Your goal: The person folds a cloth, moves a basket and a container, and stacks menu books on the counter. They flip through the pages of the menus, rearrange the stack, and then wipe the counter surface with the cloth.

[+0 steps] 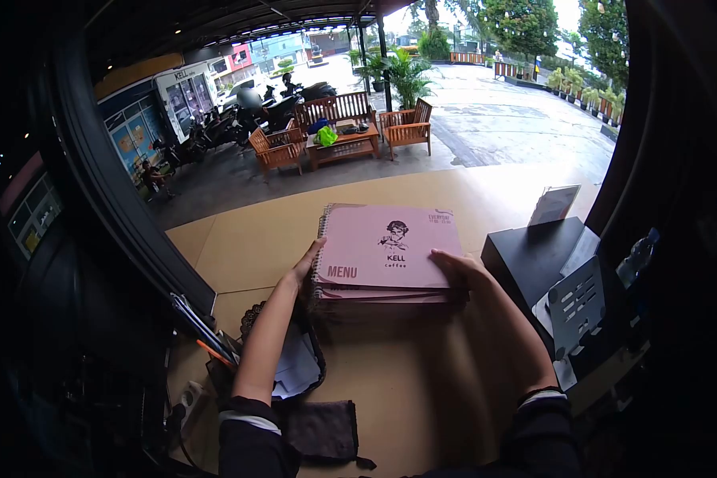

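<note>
A stack of pink spiral-bound menus [358,239] lies at the middle of the wooden counter [382,358], its printed cover facing up and its spiral binding on the left. My left hand [304,261] grips the stack at the bound left edge, its fingers partly hidden by the menus. My right hand [460,268] holds the right side, with the thumb on the top cover and the other fingers out of sight beyond the edge.
A dark basket with papers [296,368], a pen holder [221,370] and a dark cloth [320,431] stand near my left forearm. On the right are a black box [526,253], a metal stand [579,307] and a card holder [554,205]. Wooden furniture [342,143] stands outside.
</note>
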A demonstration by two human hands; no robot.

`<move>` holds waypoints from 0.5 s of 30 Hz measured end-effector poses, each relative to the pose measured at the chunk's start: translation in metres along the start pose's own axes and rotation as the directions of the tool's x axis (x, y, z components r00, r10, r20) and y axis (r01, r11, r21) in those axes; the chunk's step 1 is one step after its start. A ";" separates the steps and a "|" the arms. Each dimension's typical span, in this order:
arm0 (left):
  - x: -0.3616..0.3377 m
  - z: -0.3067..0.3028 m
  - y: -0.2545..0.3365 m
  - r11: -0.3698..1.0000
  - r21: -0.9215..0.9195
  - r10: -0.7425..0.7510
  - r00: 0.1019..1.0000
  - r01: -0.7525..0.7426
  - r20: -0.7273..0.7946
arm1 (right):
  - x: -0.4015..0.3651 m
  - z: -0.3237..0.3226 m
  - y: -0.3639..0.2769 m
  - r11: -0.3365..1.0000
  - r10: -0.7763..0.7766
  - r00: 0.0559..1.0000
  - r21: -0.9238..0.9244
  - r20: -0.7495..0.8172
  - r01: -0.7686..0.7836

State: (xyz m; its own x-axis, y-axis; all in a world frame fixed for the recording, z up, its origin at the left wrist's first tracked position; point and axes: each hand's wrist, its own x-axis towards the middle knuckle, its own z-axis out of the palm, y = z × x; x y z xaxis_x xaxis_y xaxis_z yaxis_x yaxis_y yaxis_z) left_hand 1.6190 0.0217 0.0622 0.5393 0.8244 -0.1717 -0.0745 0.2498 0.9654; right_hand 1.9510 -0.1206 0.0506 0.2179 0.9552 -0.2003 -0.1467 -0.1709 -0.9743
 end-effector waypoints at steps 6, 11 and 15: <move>-0.040 0.012 0.027 0.995 -0.067 -0.058 0.978 0.073 0.198 | -0.021 0.001 -0.014 0.991 -0.064 0.997 -0.124 -0.032 0.060; -0.039 -0.007 0.029 0.964 0.186 0.143 0.963 -0.188 0.230 | -0.022 0.000 -0.023 0.882 -0.469 0.882 -0.031 0.057 0.471; -0.072 0.015 0.057 0.829 0.415 0.298 0.923 -0.376 0.243 | -0.029 0.001 -0.031 0.797 -0.593 0.796 -0.049 0.125 0.602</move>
State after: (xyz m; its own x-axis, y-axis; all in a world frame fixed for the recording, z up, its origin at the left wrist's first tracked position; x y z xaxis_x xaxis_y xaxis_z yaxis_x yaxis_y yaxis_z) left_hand 1.5884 -0.0304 0.1326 0.6793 0.7123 0.1763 0.0833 -0.3135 0.9459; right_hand 1.9481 -0.1428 0.0867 0.1396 0.8915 0.4309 0.0615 0.4265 -0.9024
